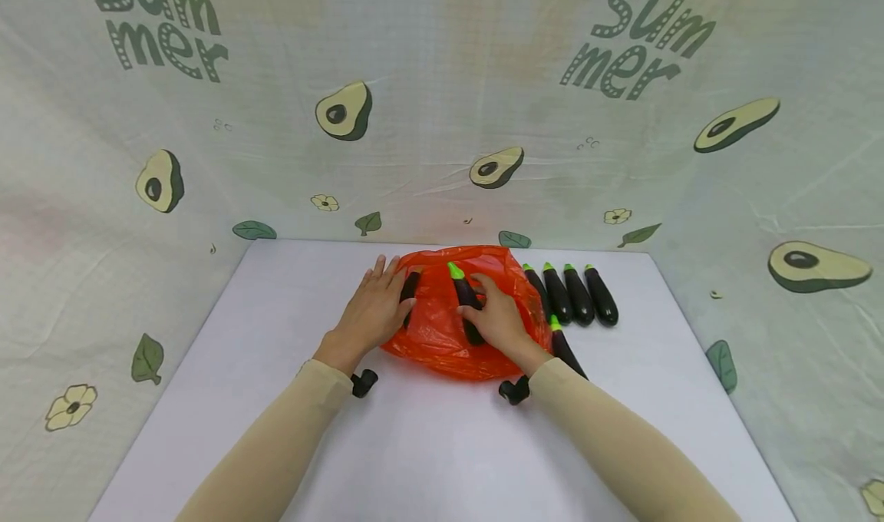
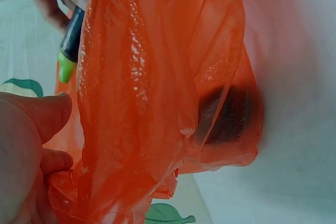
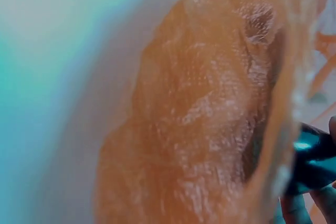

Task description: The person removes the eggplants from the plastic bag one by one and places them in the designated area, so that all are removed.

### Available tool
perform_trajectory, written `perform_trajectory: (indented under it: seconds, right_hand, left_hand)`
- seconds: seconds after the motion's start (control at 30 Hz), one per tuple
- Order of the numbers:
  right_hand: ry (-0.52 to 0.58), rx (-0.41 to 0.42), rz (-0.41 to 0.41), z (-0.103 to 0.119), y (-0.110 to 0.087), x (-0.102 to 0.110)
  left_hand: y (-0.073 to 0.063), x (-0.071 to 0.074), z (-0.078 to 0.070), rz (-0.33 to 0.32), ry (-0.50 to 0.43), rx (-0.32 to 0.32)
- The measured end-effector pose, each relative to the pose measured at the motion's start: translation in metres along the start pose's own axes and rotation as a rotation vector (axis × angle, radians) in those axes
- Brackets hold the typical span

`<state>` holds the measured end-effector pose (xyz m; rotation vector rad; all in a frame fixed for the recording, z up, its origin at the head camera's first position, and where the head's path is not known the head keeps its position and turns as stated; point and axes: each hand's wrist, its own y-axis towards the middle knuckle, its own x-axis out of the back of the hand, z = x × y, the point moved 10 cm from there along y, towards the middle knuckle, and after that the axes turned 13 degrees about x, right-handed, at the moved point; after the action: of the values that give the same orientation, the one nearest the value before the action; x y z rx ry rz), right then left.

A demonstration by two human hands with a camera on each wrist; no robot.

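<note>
A red plastic bag (image 1: 435, 345) lies on the white table with its mouth open upward. My right hand (image 1: 500, 318) grips an eggplant (image 1: 466, 295) with a bright green stem end, held over the bag's mouth. In the left wrist view, that green tip (image 2: 67, 69) shows past the bag's edge. My left hand (image 1: 373, 307) rests at the bag's left rim with its fingers extended and its thumb over the bag. Beside that thumb, another dark eggplant (image 1: 410, 288) lies in the bag. A dark shape (image 2: 228, 114) shows through the plastic low in the bag.
Several eggplants (image 1: 580, 295) lie side by side right of the bag. One more eggplant (image 1: 562, 345) lies nearer, partly behind my right forearm. A cloth (image 1: 428, 123) printed with avocados and leaves hangs behind the table and along both sides.
</note>
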<state>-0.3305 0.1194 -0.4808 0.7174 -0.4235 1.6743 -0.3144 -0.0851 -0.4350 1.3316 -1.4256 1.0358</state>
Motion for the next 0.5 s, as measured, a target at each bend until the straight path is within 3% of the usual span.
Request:
perform_trajectory:
  seconds: [0.5]
  right_hand:
    - [0.104,0.08,-0.095,0.01,-0.017,0.029]
  left_hand:
    - [0.001,-0.001,0.0,-0.012,-0.016,-0.015]
